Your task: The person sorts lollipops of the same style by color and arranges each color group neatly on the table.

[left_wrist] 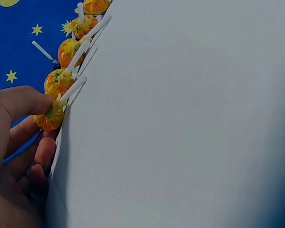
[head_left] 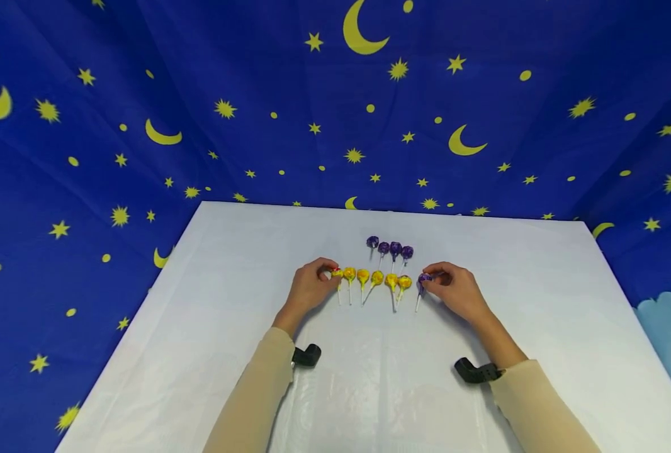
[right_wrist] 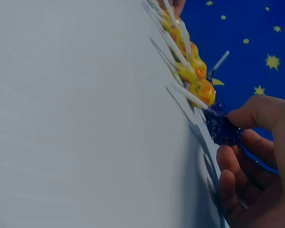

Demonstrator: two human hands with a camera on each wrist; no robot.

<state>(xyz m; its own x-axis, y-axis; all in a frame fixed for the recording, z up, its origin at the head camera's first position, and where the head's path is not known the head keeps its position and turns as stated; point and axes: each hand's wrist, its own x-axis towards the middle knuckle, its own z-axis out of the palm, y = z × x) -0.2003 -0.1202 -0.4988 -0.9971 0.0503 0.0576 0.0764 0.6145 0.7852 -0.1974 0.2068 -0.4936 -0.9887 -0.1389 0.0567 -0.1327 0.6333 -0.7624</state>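
Observation:
Several yellow-wrapped lollipops [head_left: 363, 277] lie in a row across the table, sticks toward the person. At the row's left end my left hand [head_left: 311, 286] pinches the head of a yellow lollipop [left_wrist: 51, 116] between thumb and fingers. Past the right end, my right hand [head_left: 454, 289] pinches a purple-wrapped lollipop [right_wrist: 222, 126] by its head, its white stick pointing down toward the person. Behind the yellow row sit several more purple lollipops [head_left: 395, 249] in a short, close line.
The white-covered table [head_left: 199, 377] ends at a blue curtain [head_left: 290, 75] with yellow moons and stars. Each wrist wears a black camera mount, one at the left wrist [head_left: 307, 355] and one at the right wrist [head_left: 476, 371].

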